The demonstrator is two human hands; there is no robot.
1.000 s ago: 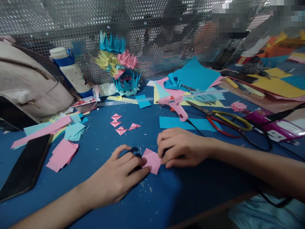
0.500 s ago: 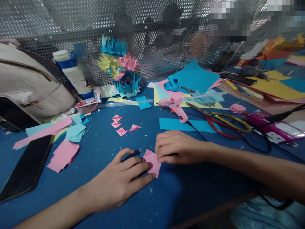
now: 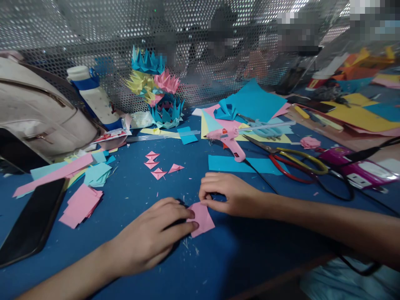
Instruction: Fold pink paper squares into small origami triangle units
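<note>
A small pink paper square (image 3: 203, 221) lies on the blue table (image 3: 131, 221) between my hands. My left hand (image 3: 153, 235) rests with its fingertips on the paper's left side, fingers close together. The thumb and fingers of my right hand (image 3: 225, 193) pinch at the paper's upper edge. Several small folded pink pieces (image 3: 158, 173) lie beyond my left hand. A stack of pink squares (image 3: 81, 205) is at the left, below some light blue squares (image 3: 97, 174).
A black phone (image 3: 34, 221) lies at the left. Past my right hand are a blue strip (image 3: 243, 163), a pink glue gun (image 3: 229, 141) with its cable, and scissors (image 3: 300, 164). Folded paper flowers (image 3: 167, 110), a bottle (image 3: 93, 98) and a bag (image 3: 40, 108) stand behind.
The pink square has turned a little under my fingers. My left fingers have drawn closer together, and my right hand has shifted slightly left, its thumb and fingers now at the upper edge.
</note>
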